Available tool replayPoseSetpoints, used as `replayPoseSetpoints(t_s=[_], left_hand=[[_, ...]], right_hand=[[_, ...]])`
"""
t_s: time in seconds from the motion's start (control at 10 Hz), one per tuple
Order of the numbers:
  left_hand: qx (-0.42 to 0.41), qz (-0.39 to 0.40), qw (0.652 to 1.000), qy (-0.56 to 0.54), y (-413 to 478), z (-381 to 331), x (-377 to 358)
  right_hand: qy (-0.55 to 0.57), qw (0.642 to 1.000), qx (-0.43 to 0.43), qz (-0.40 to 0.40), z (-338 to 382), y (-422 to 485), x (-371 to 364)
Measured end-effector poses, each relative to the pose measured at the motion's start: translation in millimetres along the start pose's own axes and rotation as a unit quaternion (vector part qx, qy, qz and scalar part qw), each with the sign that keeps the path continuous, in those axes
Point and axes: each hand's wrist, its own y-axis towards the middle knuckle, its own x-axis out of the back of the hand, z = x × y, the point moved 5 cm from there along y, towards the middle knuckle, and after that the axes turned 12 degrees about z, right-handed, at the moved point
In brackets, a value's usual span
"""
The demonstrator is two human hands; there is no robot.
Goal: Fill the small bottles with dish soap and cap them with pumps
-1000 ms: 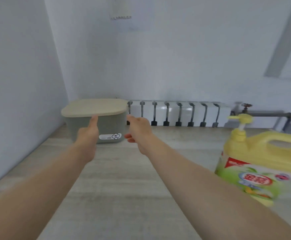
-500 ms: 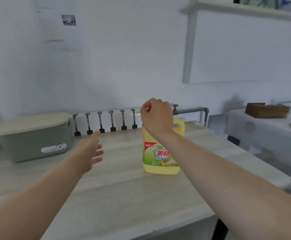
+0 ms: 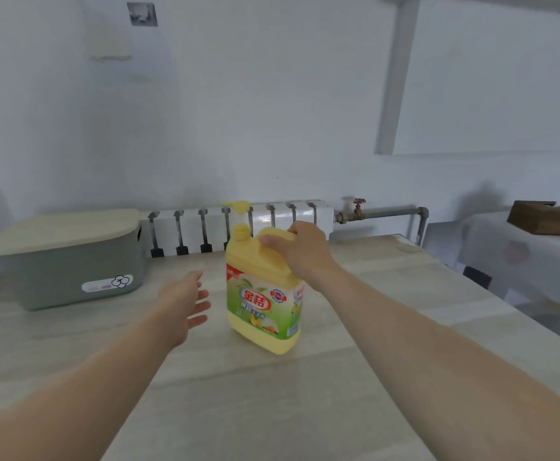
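Note:
A large yellow dish soap jug (image 3: pixel 262 304) with a green label and a yellow pump on top stands slightly tilted on the pale wooden table (image 3: pixel 272 410). My right hand (image 3: pixel 300 249) grips the jug's handle from above. Just left of the jug, my left hand (image 3: pixel 185 301) hovers over the table with its fingers spread, holding nothing. No small bottles or loose pumps are in view.
A grey storage box (image 3: pixel 72 267) with a beige lid sits at the table's back left. A white radiator (image 3: pixel 238 227) and a pipe with a red valve (image 3: pixel 358 207) run behind the table. To the right stands a white-covered table (image 3: pixel 521 257) bearing a brown box (image 3: pixel 548 221).
My right hand has dropped from the pump top to the jug's handle and tilted the jug. My left hand stays beside it. Earlier, both hands were at the grey box.

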Motion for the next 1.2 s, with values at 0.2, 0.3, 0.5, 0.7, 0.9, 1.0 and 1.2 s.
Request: replayPoseSetpoints(t_s=[0.2,0.3,0.5,0.7,0.9,1.0,1.2], left_hand=[[-0.025,-0.078,0.997,-0.003,48,-5,43],[-0.031,-0.105,0.994,-0.011,80,-9,56],[-0.039,-0.125,0.991,-0.019,152,-31,55],[-0.042,-0.149,0.988,-0.004,205,-41,66],[-0.045,-0.151,0.987,-0.010,224,-37,75],[-0.045,-0.149,0.988,-0.004,226,-36,75],[-0.060,-0.147,0.987,-0.002,211,-40,74]], right_hand=[[-0.042,0.996,0.070,-0.016,16,73,-41],[-0.016,0.992,0.111,-0.053,25,113,-47],[-0.034,0.985,0.169,-0.007,28,196,-78],[-0.014,0.983,0.180,-0.011,10,257,-88],[-0.214,0.959,0.184,-0.026,3,277,-94],[-0.222,0.959,0.177,-0.026,-3,279,-99],[-0.097,0.989,0.112,-0.031,-12,266,-98]])
